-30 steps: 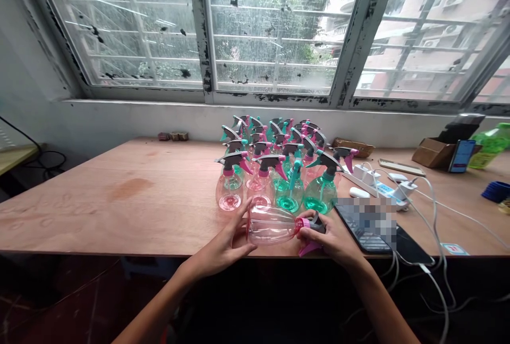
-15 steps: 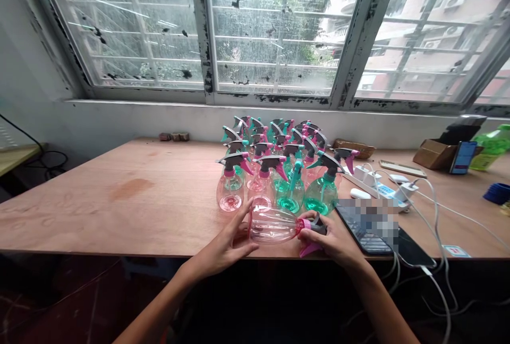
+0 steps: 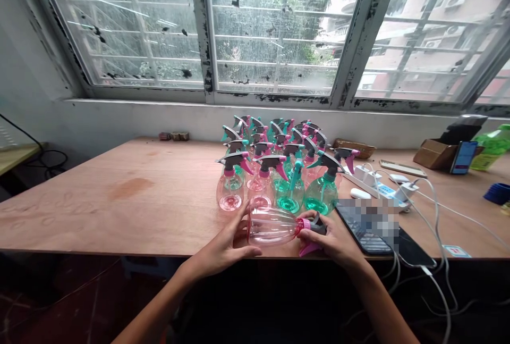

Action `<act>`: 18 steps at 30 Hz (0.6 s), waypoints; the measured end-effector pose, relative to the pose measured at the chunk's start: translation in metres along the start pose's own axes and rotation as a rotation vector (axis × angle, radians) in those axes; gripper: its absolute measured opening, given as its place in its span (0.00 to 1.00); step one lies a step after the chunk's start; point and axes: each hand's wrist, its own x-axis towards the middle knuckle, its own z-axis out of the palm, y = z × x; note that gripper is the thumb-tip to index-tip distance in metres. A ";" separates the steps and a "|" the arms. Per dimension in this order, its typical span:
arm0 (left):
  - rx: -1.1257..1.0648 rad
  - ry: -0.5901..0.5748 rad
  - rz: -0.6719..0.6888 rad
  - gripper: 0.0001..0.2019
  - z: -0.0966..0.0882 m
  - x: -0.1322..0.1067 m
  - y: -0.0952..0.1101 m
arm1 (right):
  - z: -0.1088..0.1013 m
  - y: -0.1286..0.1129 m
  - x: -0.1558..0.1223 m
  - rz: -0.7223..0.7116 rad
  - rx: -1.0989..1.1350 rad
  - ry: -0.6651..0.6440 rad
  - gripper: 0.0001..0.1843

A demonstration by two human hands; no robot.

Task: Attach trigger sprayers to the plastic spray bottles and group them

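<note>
A clear pink spray bottle [image 3: 272, 225] lies on its side at the near edge of the wooden table [image 3: 131, 195], its base pointing left. My left hand [image 3: 226, 245] cups the bottle's base and body, fingers wrapped round it. My right hand [image 3: 333, 237] grips the grey and pink trigger head [image 3: 313, 229] at the bottle's neck. Just behind stands a cluster of several upright pink and green spray bottles [image 3: 279, 166] with trigger heads on.
A phone [image 3: 374, 229] with cables lies right of my right hand. A white power strip [image 3: 378, 184] with plugs, a cardboard box [image 3: 436, 152], a green bottle [image 3: 492, 144] and a blue lid [image 3: 496, 192] sit at the right. The window wall runs behind.
My left hand has shifted slightly, its thumb sliding further under the bottle's base. The bottle and right hand stay in nearly the same place.
</note>
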 end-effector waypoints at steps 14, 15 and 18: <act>0.038 0.009 -0.005 0.49 -0.001 0.001 -0.002 | -0.001 -0.001 0.000 0.012 -0.004 0.005 0.22; 0.054 0.007 0.005 0.48 0.000 0.000 -0.002 | 0.000 -0.002 0.000 0.021 0.011 0.003 0.22; 0.082 0.003 0.052 0.44 0.000 0.000 -0.004 | 0.001 -0.002 -0.001 0.044 0.054 0.001 0.23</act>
